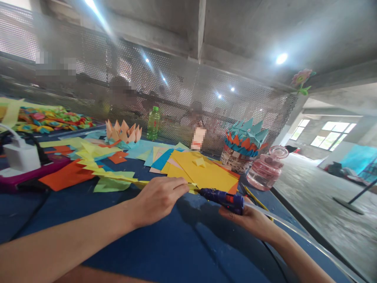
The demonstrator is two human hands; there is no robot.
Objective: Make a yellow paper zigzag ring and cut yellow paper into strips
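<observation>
My left hand has its fingers closed on the end of a chain of folded yellow paper pieces, which trails away to the left over loose sheets. In my right hand is a dark blue glue gun, its nozzle pointing left. The nozzle tip is right at a small yellow paper piece by my left fingertips; whether they touch I cannot tell. A long clear glue stick runs out of the gun's back, past my right forearm. Part of the gun's handle is hidden in my palm.
Yellow sheets lie just beyond my hands. Orange paper and a purple power strip with a white charger are left. Behind stand a peach paper crown, a green bottle, a basket and a pink jar.
</observation>
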